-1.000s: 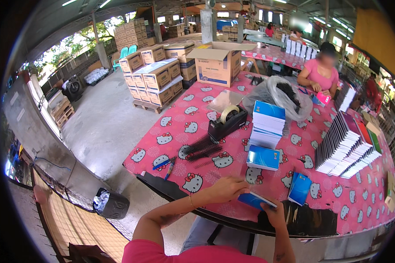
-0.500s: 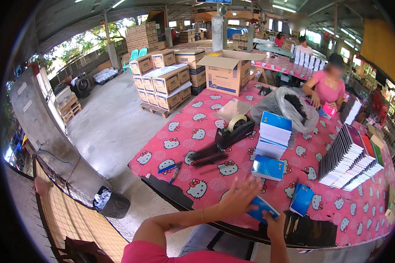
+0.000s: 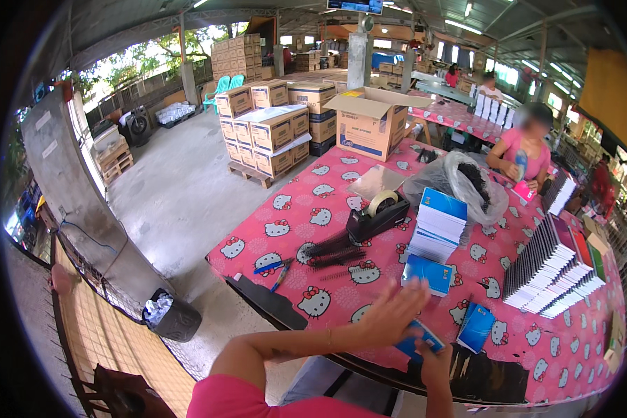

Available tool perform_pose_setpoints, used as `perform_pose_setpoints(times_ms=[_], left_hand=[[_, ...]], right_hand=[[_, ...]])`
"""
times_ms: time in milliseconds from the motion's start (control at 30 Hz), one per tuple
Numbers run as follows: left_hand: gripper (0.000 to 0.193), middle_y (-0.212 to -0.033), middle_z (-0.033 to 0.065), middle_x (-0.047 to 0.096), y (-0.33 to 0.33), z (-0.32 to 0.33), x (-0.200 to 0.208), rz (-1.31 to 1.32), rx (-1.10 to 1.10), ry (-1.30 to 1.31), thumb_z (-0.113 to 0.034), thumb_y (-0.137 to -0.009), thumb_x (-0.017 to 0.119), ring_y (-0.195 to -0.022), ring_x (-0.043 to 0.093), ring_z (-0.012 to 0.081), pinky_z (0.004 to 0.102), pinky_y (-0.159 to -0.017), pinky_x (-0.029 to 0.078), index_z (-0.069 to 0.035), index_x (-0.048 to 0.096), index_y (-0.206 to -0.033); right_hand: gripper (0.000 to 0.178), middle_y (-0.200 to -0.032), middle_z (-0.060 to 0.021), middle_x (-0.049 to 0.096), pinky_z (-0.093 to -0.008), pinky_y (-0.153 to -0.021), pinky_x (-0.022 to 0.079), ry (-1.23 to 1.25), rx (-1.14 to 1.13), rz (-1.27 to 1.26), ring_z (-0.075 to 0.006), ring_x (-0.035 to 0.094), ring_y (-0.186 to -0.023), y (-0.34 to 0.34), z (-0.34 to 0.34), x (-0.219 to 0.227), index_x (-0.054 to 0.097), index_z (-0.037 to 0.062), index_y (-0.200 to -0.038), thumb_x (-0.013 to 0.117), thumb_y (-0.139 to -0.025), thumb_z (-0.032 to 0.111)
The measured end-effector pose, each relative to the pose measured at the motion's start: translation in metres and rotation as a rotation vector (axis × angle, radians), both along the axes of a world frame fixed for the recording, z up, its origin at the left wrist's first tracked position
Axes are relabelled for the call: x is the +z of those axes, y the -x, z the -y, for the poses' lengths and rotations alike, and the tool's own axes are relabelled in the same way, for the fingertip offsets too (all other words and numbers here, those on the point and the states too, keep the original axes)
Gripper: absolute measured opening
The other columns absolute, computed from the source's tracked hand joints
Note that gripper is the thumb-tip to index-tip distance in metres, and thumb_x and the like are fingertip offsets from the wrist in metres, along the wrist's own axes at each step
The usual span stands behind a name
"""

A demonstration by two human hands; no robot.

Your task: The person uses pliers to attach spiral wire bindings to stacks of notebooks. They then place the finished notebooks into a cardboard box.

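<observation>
At the table's near edge, my right hand (image 3: 435,357) grips a small blue-covered notebook (image 3: 412,341), thumb across its cover. My left hand (image 3: 396,311) passes over the notebook's upper part with fingers stretched out and slightly blurred; whether the palm touches the cover cannot be told. Just beyond lies a short pile of blue notebooks (image 3: 430,274), with a taller stack of the same kind (image 3: 439,221) behind it. To the right of my hands, a couple of blue notebooks (image 3: 476,327) with dark spiral binding lie flat.
Black spiral coils (image 3: 334,252), pens (image 3: 280,276) and a tape dispenser (image 3: 376,217) lie left on the pink table. A plastic bag of coils (image 3: 460,182) and an open carton (image 3: 369,129) stand farther back. Bound notebooks (image 3: 547,272) line the right; a co-worker (image 3: 526,150) sits beyond.
My view has shifted slightly. My left hand has slid a little over the notebook, covering more of it. The co-worker's raised hand has moved near a pink item.
</observation>
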State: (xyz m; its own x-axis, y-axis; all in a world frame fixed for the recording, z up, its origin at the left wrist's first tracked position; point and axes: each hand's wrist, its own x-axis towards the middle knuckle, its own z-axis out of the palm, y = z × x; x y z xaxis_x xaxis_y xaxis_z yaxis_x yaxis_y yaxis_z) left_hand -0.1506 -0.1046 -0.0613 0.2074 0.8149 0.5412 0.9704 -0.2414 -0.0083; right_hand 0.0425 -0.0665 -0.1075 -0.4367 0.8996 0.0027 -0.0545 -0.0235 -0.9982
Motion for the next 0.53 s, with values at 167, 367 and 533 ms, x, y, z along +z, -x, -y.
perform_pose_setpoints(times_ms=[167, 367, 533], left_hand=[[0.085, -0.152, 0.0222, 0.031, -0.010, 0.009, -0.013, 0.072, -0.076, 0.003, -0.056, -0.087, 0.052, -0.141, 0.029, 0.0362, 0.0547, -0.112, 0.022, 0.002, 0.031, -0.145], [0.086, -0.154, 0.0198, 0.029, -0.024, 0.033, -0.027, -0.081, -0.114, 0.131, -0.056, -0.088, 0.051, -0.144, 0.025, 0.0321, 0.0524, -0.112, 0.024, 0.002, 0.029, -0.147], [0.085, -0.156, 0.0159, 0.026, -0.015, -0.002, 0.001, -0.003, -0.020, 0.037, -0.057, -0.089, 0.049, -0.146, 0.022, 0.0310, 0.0537, -0.112, 0.023, 0.000, 0.027, -0.149]], right_hand=[[0.022, -0.084, -0.0023, 0.066, -0.0246, -0.069, 0.048, -0.028, 0.029, 0.010, -0.0093, 0.061, -0.078, -0.002, -0.004, -0.006, 0.068, -0.0013, -0.103, 0.068, -0.082, 0.006], [0.018, -0.085, -0.0002, 0.065, -0.0249, -0.070, 0.047, 0.005, 0.068, 0.003, -0.0076, 0.058, -0.079, -0.003, 0.002, 0.003, 0.068, -0.0018, -0.101, 0.066, -0.086, 0.006], [0.026, -0.094, -0.0013, 0.068, -0.0258, -0.079, 0.049, -0.064, 0.110, -0.008, -0.0090, 0.059, -0.088, 0.001, -0.004, -0.007, 0.067, -0.0019, -0.111, 0.067, -0.087, 0.007]])
